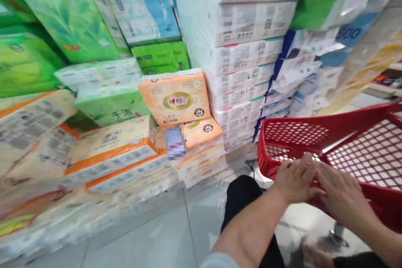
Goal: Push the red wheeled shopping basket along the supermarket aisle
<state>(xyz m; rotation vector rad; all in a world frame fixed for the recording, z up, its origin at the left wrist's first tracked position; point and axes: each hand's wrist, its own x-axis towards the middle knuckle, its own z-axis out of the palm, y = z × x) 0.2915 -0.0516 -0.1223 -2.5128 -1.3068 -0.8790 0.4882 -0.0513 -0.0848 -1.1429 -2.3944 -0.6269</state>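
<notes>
Here's your big red lattice-sided shopping cart, standing on the pale tiled floor right of the stacked tissue packs, and your left hand and right hand meet at its rim, fingers loosely curled.
</notes>
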